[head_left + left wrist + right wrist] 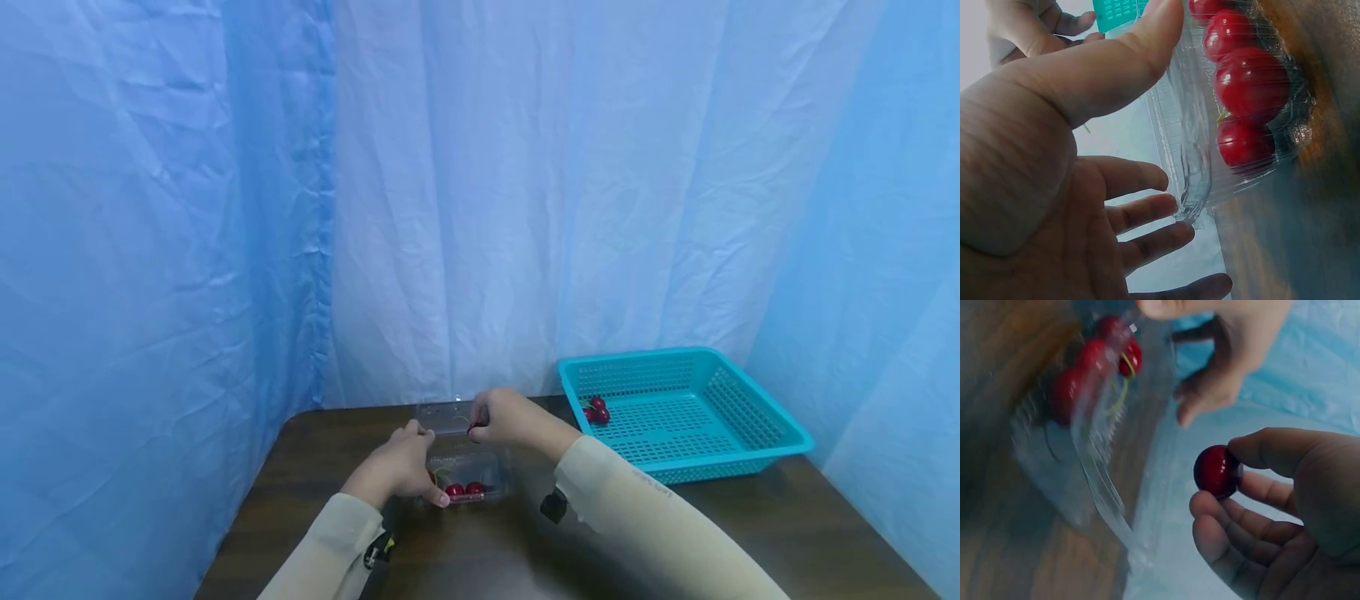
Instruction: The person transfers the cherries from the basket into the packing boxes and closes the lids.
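A clear, thin plastic clamshell box point(467, 467) with its lid standing open sat on the dark brown wooden table point(750, 533), between the two hands. Inside it lay several glossy, deep red cherries point(1250, 84) with green stems. The left hand point(397, 471), at the box's 9 o'clock, steadied it, thumb pressed on the near rim and the other fingers spread wide along its side. The right hand point(506, 417), at the box's 12 o'clock above the lid, pinched a single round, dark red cherry point(1217, 470) between thumb and fingertips. At 2 o'clock stood a teal perforated plastic basket point(750, 433) holding a few red cherries point(596, 409).
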A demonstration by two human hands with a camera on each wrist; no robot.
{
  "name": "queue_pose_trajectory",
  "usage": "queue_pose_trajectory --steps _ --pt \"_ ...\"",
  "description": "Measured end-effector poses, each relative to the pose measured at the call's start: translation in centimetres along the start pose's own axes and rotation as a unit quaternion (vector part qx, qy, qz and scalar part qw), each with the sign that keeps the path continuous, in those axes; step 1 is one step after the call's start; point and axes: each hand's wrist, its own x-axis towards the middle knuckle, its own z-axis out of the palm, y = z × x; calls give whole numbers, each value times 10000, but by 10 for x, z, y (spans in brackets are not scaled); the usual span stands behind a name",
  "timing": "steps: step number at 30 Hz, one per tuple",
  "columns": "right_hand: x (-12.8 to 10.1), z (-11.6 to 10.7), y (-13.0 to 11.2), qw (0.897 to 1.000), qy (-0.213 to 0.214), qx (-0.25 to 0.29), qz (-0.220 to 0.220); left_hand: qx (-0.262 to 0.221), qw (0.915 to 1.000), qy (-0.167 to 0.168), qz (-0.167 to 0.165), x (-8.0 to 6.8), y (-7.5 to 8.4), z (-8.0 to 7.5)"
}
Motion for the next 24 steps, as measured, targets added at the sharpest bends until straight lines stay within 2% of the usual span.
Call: queue_pose_trajectory --steps 4,11,16,19,24 --pt "4 16 -5 9999 -150 45 -2 120 9999 22 22 -4 3 -2" --pt "16 41 -10 9990 -318 -308 20 28 10000 -12 65 -6 6 -5" --pt "23 59 -13 9984 -330 -411 224 -3 10000 -61 57 -7 6 -6" --pt "26 67 -15 9975 -336 -486 384 -44 9999 -63 76 -7 6 -6" --pt "26 74 -16 9974 -377 -469 397 -1 9999 -42 153 -7 6 -7"
